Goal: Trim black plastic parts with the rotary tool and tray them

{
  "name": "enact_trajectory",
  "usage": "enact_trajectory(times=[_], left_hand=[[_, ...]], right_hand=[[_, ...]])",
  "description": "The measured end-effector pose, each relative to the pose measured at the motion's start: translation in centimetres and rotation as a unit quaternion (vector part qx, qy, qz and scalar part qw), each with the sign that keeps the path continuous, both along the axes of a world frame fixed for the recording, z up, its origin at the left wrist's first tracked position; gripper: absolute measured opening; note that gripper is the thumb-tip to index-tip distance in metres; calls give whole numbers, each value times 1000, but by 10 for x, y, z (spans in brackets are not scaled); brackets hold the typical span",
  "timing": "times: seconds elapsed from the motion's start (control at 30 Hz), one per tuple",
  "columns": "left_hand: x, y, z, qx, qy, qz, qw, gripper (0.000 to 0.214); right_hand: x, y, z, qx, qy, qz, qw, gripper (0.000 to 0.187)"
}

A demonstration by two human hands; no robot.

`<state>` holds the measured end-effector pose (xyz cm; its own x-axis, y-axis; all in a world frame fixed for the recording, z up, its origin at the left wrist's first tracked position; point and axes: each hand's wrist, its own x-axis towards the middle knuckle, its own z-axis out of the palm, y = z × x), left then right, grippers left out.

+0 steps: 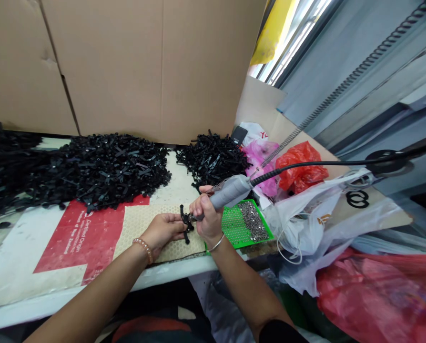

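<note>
My right hand [208, 216] is wrapped round a grey electric screwdriver [234, 190], tilted with its tip down to the left. That tip meets a small black plastic part [185, 223] with narrow arms, which the fingers of my left hand [165, 232] pinch from the left. Under both lies a beige honeycomb-patterned mat [137, 226]. Just right of my right hand is a green tray [230, 226] with rows of holes, and small metal screws [254, 221] are heaped on its right side. My fingers partly hide the black part and the screwdriver tip.
Heaps of black plastic parts [116, 166] and a smaller pile [216, 159] lie along a cardboard wall [127, 66]. A coiled spring [327, 100] and a black cable [323, 163] run to the screwdriver. Plastic bags [302, 166] crowd the right side.
</note>
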<state>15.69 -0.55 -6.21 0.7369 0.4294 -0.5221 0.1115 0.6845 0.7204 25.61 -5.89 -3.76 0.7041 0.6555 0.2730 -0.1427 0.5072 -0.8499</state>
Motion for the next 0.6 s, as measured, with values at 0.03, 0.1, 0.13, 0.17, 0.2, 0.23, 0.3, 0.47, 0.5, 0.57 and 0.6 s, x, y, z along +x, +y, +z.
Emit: enact_trajectory(times=[0.03, 0.1, 0.13, 0.17, 0.2, 0.23, 0.3, 0.47, 0.5, 0.57, 0.6], left_hand=[[0, 0, 0, 0, 0, -2, 1000, 21], [1, 0, -1, 0, 1, -2, 1000, 21], [1, 1, -1, 0, 3, -2, 1000, 21], [1, 1, -1, 1, 6, -1, 1000, 20], [1, 1, -1, 2, 10, -2, 1000, 19], [0, 2, 0, 2, 13, -5, 1000, 18], [0, 3, 1, 0, 16, -15, 1000, 17], [3, 6, -1, -9, 22, -23, 999, 14], [4, 5, -1, -9, 20, -21, 1000, 14], [2, 3, 4, -9, 15, -20, 1000, 11], [1, 2, 9, -9, 12, -22, 1000, 11]], right_hand=[[0, -1, -1, -1, -7, 4, 1000, 27], [0, -2, -4, -8, -23, 16, 1000, 27], [0, -3, -6, -11, -31, 26, 999, 26], [1, -4, -7, -10, -38, 39, 998, 26], [2, -4, -9, -7, -43, 54, 998, 24], [3, -4, -11, -2, -47, 70, 996, 23], [5, -4, -13, 6, -52, 104, 993, 19], [11, 1, -14, -10, -43, 152, 987, 21], [11, 1, -11, -22, -37, 154, 987, 23], [8, -4, -2, -53, -17, 145, 988, 26], [6, -7, 3, -67, -1, 134, 989, 27]])
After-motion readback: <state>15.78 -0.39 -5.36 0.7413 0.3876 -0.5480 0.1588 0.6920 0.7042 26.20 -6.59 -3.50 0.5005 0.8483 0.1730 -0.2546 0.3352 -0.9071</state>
